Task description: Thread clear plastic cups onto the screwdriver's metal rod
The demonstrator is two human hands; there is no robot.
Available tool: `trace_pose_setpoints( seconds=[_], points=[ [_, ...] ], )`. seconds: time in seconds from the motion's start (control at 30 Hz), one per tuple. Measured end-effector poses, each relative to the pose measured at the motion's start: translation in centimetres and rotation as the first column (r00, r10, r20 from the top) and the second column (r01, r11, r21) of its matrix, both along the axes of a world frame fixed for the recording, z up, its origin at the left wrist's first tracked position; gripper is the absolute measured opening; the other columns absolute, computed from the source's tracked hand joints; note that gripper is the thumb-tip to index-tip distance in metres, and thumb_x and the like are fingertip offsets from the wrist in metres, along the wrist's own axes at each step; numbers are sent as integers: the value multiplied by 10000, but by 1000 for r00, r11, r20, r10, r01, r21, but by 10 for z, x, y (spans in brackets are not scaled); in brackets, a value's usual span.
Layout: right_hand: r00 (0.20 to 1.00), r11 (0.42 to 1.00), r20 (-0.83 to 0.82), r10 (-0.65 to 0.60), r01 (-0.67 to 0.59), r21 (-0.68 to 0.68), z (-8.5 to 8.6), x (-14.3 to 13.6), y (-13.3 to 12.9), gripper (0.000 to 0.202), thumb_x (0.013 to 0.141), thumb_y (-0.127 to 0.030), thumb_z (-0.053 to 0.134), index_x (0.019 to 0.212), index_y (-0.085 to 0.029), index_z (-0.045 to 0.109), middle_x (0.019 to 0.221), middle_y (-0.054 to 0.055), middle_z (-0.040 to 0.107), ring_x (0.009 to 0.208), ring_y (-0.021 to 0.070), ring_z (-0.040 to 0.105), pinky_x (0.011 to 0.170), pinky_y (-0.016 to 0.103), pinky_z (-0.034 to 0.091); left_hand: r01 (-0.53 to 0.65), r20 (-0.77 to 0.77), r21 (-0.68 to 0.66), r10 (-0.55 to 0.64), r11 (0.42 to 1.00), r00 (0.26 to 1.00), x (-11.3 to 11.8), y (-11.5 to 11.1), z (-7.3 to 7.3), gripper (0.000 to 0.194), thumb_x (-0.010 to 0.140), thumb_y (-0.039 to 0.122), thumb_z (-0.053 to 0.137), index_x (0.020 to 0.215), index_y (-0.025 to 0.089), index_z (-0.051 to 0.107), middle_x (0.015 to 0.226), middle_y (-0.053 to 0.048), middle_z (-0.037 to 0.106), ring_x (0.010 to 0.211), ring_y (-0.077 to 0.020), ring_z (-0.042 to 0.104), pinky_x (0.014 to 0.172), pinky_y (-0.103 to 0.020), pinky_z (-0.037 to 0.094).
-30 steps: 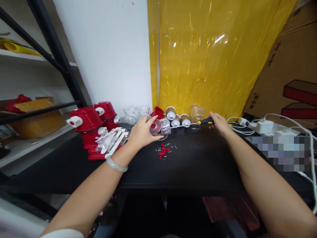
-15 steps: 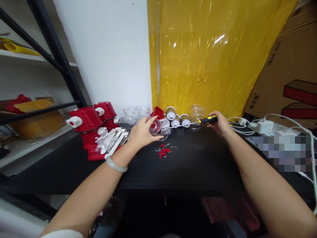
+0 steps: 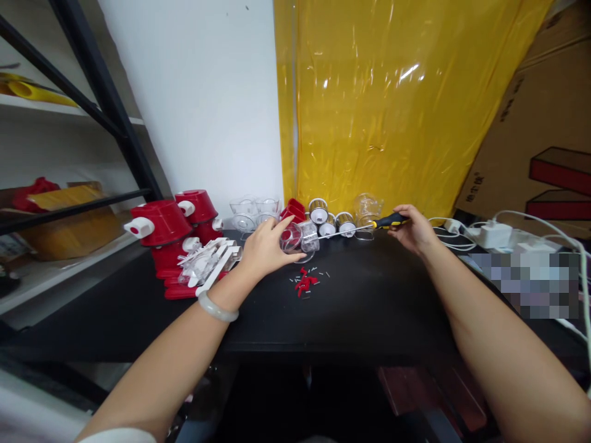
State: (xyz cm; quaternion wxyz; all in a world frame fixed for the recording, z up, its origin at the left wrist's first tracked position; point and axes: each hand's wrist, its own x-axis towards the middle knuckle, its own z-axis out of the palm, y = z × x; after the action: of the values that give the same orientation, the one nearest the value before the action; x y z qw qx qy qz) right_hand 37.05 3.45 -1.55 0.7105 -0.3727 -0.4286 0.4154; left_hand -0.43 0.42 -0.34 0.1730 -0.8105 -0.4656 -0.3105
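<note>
My left hand (image 3: pixel 265 245) is wrapped round a clear plastic part (image 3: pixel 308 236) with red inside, lying on its side on the black table. A screwdriver (image 3: pixel 390 220) with a black and yellow handle is gripped by the fingers of my right hand (image 3: pixel 412 229). Its long shaft points left, and the tip meets the open end of the clear part or lies close to it; the exact contact is too small to tell. Just in front of the clear part lie small red pieces (image 3: pixel 305 284) and several tiny metal pins or screws.
Red housings (image 3: pixel 161 224) with white knobs and a pile of white parts (image 3: pixel 207 264) stand at left. Behind are clear cups (image 3: pixel 253 209), metal drums (image 3: pixel 318 211) and a red part (image 3: pixel 294 211). White cables and plugs (image 3: pixel 494 235) lie at right.
The screwdriver handle has turned in my right hand, whose fingers have shifted slightly on it. My left hand and the clear part have barely moved.
</note>
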Motion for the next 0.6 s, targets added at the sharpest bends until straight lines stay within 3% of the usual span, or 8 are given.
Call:
trace_pose_setpoints(
  seconds=[0.13, 0.27, 0.33, 0.47, 0.6],
  points=[
    [999, 999, -20, 48, -48, 14, -1, 3, 1, 226, 683, -400, 667, 769, -242, 531, 662, -21, 555, 493, 124, 528, 434, 260, 455, -3, -1, -1, 3, 1000, 1000, 0, 0, 0, 911, 679, 625, 779, 1451, 266, 456, 1095, -82, 585, 971, -291, 610, 799, -388, 525],
    [998, 996, 54, -39, 43, -77, -5, 3, 10, 448, 769, -676, 590, 748, -236, 506, 545, -11, 513, 429, 136, 495, 395, 268, 436, -7, 2, -6, 7, 1000, 1000, 0, 1, 0, 911, 679, 622, 780, 1451, 264, 457, 1099, -83, 586, 960, -287, 612, 789, -388, 526],
    [988, 989, 123, -92, 105, -100, -8, 2, 14, 492, 747, -715, 612, 739, -238, 496, 506, -27, 490, 397, 125, 464, 381, 262, 426, -5, 4, -8, 5, 1000, 1000, 0, 1, 0, 907, 679, 613, 783, 1451, 265, 457, 1098, -82, 585, 959, -286, 612, 794, -388, 525],
    [968, 985, 208, -143, 160, -68, -10, 0, 12, 423, 717, -564, 736, 677, -240, 467, 428, -72, 380, 355, 87, 343, 369, 239, 395, 1, 0, -2, -1, 1000, 1000, 0, 0, 1, 903, 687, 612, 778, 1452, 259, 456, 1090, -82, 583, 966, -284, 610, 806, -385, 525],
    [995, 996, 59, -85, 87, -31, -4, -2, 5, 261, 654, -334, 741, 712, -241, 504, 518, -65, 451, 403, 88, 387, 384, 229, 392, 6, -8, -5, -6, 1000, 1000, 1, -1, 1, 899, 687, 615, 775, 1447, 253, 459, 1093, -80, 581, 978, -287, 609, 806, -386, 525]
  ],
)
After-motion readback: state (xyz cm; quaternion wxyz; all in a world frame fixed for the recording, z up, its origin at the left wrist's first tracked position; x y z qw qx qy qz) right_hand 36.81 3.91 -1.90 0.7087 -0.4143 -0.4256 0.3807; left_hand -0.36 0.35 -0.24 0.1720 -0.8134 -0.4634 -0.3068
